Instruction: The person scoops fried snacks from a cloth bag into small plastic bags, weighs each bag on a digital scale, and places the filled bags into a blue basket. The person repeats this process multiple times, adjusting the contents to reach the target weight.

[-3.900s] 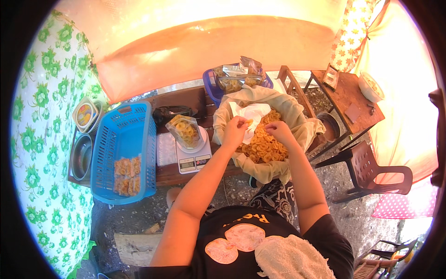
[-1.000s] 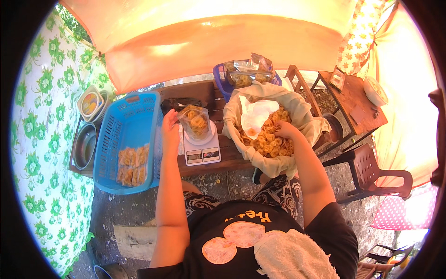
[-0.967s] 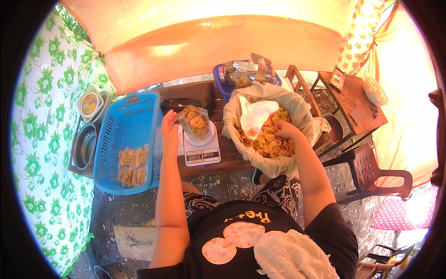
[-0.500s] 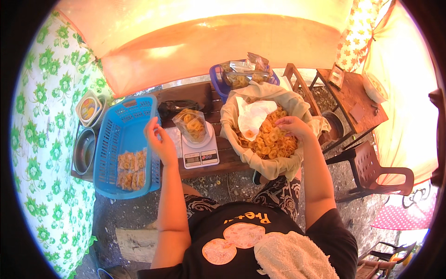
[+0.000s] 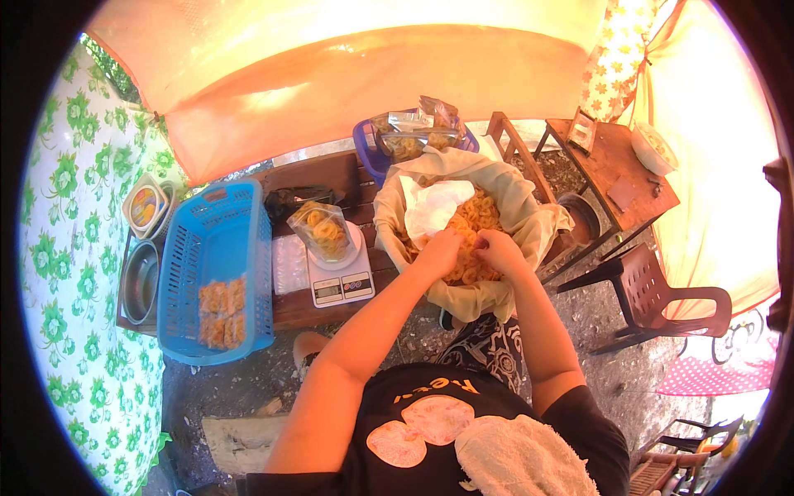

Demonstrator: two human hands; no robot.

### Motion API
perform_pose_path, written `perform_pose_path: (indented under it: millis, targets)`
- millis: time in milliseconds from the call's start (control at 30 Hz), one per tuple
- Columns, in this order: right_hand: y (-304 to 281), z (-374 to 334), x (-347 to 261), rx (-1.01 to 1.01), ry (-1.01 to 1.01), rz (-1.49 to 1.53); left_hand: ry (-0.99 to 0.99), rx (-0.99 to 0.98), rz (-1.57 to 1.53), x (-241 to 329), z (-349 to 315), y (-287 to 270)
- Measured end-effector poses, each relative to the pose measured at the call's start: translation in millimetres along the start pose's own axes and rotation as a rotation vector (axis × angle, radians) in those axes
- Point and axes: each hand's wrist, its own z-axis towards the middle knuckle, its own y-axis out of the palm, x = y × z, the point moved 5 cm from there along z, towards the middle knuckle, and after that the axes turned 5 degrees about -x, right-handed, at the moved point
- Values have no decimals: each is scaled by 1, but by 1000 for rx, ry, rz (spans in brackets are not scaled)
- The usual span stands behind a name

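Both of my hands are inside a cloth-lined basket (image 5: 538, 202) of orange-yellow banana chips (image 5: 475, 213). My left hand (image 5: 442, 250) has its fingers drawn together over the chips. Beside it, almost touching, my right hand (image 5: 498, 250) is pinched with the fingertips pointing down and inward. Whatever lies between the fingers is too small to make out. White paper (image 5: 434, 205) rests on the chips at the basket's left side. To the left, a clear pouch (image 5: 322, 234) partly filled with chips leans on the pan of a white kitchen scale (image 5: 346, 288).
A stack of clear plastic bags (image 5: 289, 264) lies left of the scale. Further left, a blue basket (image 5: 211, 248) holds small packs (image 5: 222, 314). Filled pouches sit in a purple basket (image 5: 370, 157) behind. A wooden table (image 5: 616, 178) and brown chair (image 5: 645, 289) stand at right.
My left hand has moved right, from beside the blue basket to the chips. My right hand has shifted inward to meet it. The view has shifted slightly.
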Motion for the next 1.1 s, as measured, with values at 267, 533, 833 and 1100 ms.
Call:
perform_pose_path:
  millis: [267, 533, 833, 1100]
  targets:
    - [-20, 15, 39, 79, 66, 325, -191, 75, -118, -17, 7, -10]
    - [9, 50, 17, -264, 166, 4, -199, 78, 44, -18, 13, -24]
    - [17, 26, 18, -25, 97, 32, -97, -115, 401, -10, 54, 7]
    - [-26, 39, -19, 86, 4, 806, -204, 213, -356, -33, 30, -18]
